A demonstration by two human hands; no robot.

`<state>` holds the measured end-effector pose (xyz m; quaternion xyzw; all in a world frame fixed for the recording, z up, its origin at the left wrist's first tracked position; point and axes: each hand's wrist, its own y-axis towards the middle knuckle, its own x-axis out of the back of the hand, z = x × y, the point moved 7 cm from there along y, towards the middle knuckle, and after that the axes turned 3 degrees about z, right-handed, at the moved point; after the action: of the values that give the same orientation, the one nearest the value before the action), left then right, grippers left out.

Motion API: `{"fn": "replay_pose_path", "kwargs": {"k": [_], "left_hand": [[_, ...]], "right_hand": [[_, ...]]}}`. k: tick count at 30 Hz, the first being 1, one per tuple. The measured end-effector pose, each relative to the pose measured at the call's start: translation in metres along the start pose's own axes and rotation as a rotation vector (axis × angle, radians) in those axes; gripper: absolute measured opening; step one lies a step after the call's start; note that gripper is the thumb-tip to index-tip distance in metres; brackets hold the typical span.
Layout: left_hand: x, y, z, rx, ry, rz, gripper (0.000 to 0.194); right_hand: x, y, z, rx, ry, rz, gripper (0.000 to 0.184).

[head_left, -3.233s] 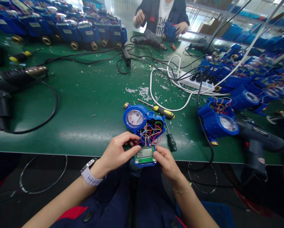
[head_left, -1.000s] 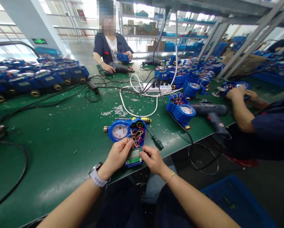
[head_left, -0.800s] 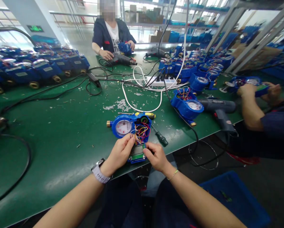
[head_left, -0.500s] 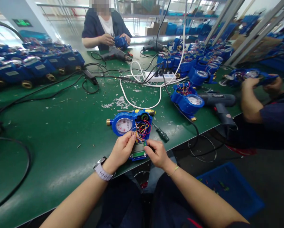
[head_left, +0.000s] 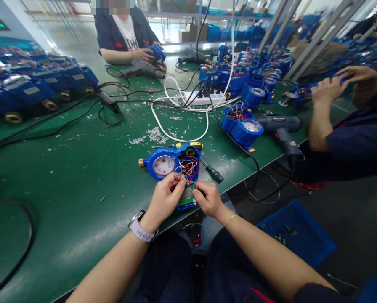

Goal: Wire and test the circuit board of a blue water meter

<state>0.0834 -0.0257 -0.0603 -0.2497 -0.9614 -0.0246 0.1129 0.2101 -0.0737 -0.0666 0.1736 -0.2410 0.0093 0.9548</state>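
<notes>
A blue water meter (head_left: 151, 172) with a round dial lies on the table before me, its electronics box uncovered. Red, yellow and white wires (head_left: 192, 168) run from the box towards a green circuit board (head_left: 185, 201) set in a blue cover at the table edge. My left hand (head_left: 165, 197) is closed, thumb and forefinger pinching wires by the board's upper edge. My right hand (head_left: 210, 199) grips the board's right side between thumb and bent fingers. The fingertips hide the exact point where the wires meet the board.
A dark screwdriver (head_left: 214, 173) and a yellow-handled screwdriver (head_left: 197, 146) lie by the meter. Another meter (head_left: 243, 130) and a heat gun (head_left: 283, 124) sit to the right. A white power strip (head_left: 204, 98) and cables cross the table. Two co-workers work nearby; a blue bin (head_left: 302, 235) stands below.
My left fingertips have moved right, closer to my right hand over the board's top edge. The view has shifted slightly. The co-worker at right has lifted both hands.
</notes>
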Motion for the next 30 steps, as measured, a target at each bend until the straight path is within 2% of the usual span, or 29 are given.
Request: {"fn": "replay_pose_path", "kwargs": {"k": [16,22,26,28,30], "left_hand": [[-0.001,0.0,0.001,0.007,0.032,-0.052,0.026],[-0.002,-0.001,-0.003,-0.018,0.057,-0.094,0.026],[0.005,-0.004,-0.014,-0.048,0.125,-0.102,0.022],[0.01,-0.006,-0.017,-0.052,0.189,-0.08,0.018],[0.019,-0.01,-0.019,-0.058,0.27,-0.084,0.025]], "right_hand": [[0.0,-0.002,0.002,0.054,-0.053,-0.018,0.03],[0.001,0.0,0.011,0.133,-0.057,-0.035,0.027],[0.007,0.001,0.013,0.229,-0.031,-0.052,0.023],[0.009,-0.004,0.012,0.291,-0.126,-0.071,0.017],[0.009,-0.007,0.006,0.298,-0.182,-0.075,0.014]]}}
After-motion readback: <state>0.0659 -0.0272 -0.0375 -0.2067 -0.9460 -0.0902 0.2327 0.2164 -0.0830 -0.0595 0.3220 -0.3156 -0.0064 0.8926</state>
